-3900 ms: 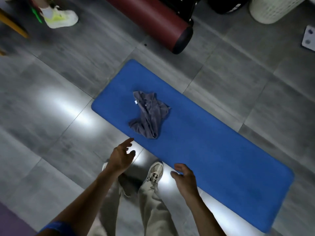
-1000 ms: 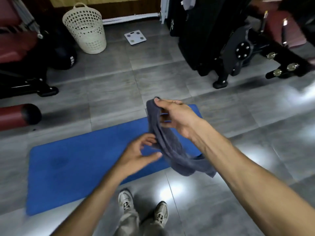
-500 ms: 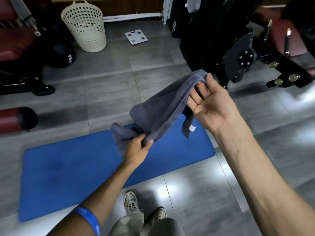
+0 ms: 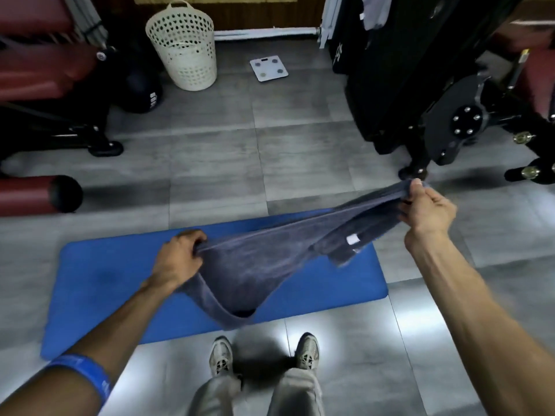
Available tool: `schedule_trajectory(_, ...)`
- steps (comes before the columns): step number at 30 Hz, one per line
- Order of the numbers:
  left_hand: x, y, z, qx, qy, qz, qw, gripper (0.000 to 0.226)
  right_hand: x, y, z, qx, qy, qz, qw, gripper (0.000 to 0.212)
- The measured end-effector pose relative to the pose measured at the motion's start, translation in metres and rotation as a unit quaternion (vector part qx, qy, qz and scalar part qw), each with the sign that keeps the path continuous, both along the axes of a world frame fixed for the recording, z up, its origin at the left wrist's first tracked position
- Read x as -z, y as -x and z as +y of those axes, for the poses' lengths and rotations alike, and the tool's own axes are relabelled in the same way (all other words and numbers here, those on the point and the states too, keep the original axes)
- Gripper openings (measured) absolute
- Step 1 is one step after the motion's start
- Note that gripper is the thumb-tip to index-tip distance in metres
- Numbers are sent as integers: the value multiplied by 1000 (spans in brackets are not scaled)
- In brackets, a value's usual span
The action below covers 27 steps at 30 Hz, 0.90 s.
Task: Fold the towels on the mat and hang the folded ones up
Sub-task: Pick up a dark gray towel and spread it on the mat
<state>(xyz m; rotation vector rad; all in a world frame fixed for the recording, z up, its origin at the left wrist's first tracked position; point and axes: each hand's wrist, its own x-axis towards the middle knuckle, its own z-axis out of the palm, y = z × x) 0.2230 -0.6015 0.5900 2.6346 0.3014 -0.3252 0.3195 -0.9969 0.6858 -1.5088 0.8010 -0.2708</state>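
A grey-blue towel [image 4: 264, 259] with a small white label hangs stretched in the air above the blue mat [image 4: 99, 280]. My left hand [image 4: 180, 256] grips its left end, low over the mat. My right hand [image 4: 426, 211] pinches the other end, higher and further right, past the mat's right edge. The towel sags between the hands, and one loose corner dangles near the label. No other towel lies on the mat.
A cream perforated basket [image 4: 183, 46] and a white scale [image 4: 268, 68] stand at the back. Black gym machinery [image 4: 450, 115] fills the right, dark red padded benches [image 4: 39, 64] and a roller [image 4: 39, 195] the left. A pale cloth [image 4: 374, 10] hangs on the machine. My shoes [image 4: 222, 355] stand just before the mat.
The towel was lifted off the mat. Over the last second my hands moved apart, right hand up and right, left hand down and left, pulling the bunched towel out to its length.
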Motion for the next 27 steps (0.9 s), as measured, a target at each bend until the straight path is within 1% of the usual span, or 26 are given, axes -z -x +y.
schedule_trajectory(2,-4,3,-6,-78,-46,0,996,32,10,-6,-27,4,-14,20,1000,29)
schedule_trajectory(3,-4,4,-8,-106,-44,-5,993,32,15,-8,-38,-1,-13,32,999,27)
schedule_trajectory(4,-8,5,-12,-131,-12,-9,991,33,19,-10,-47,-8,-13,43,999,26)
schedule_trajectory(5,-7,5,-17,-138,40,-24,989,35,23,-13,-57,-14,-11,57,998,25)
schedule_trajectory(7,-11,7,-30,-111,150,-52,981,35,29,-17,-73,-21,11,71,997,28)
schedule_trajectory(9,-24,10,-42,-59,225,-42,972,22,32,-20,-88,-38,70,94,992,27)
schedule_trajectory(11,-37,12,-52,-21,267,33,963,34,33,-22,-103,-55,139,125,981,20)
schedule_trajectory(12,-41,13,-53,-10,251,83,964,39,35,-22,-110,-55,153,135,977,18)
schedule_trajectory(13,-47,15,-57,1,244,118,963,41,38,-23,-119,-55,147,144,977,18)
schedule_trajectory(14,-54,16,-59,-1,237,145,961,36,42,-24,-125,-54,130,152,978,21)
schedule_trajectory(15,-60,16,-63,-15,250,153,956,26,43,-23,-130,-56,94,155,982,22)
schedule_trajectory(16,-67,15,-70,-38,258,142,955,18,44,-22,-134,-72,39,155,984,20)
schedule_trajectory(17,-78,14,-81,-70,271,119,953,19,45,-20,-134,-101,-12,155,983,17)
schedule_trajectory(18,-86,12,-93,-114,297,91,944,19,47,-15,-129,-153,-44,165,973,15)
schedule_trajectory(19,-99,9,-108,-161,351,64,920,16,47,-7,-120,-223,-53,171,958,16)
schedule_trajectory(20,-111,5,-122,-197,412,41,889,15,47,6,-105,-302,-43,176,936,20)
schedule_trajectory(21,-124,1,-137,-227,469,34,853,18,50,22,-88,-383,-28,174,907,29)
schedule_trajectory(22,-133,-5,-151,-241,513,34,823,21,51,41,-68,-460,-19,167,872,44)
schedule_trajectory(23,-144,-11,-165,-248,544,44,800,22,55,63,-47,-527,-27,166,833,60)
schedule_trajectory(24,-151,-18,-177,-250,563,57,786,22,56,84,-25,-593,-34,161,788,73)
schedule_trajectory(25,-160,-23,-190,-255,577,69,773,21,57,106,-2,-641,-30,149,752,81)
schedule_trajectory(26,-163,-30,-199,-263,591,80,759,19,56,122,21,-663,-17,131,737,82)
schedule_trajectory(27,-168,-35,-206,-278,606,92,740,18,56,133,42,-654,-8,108,749,73)
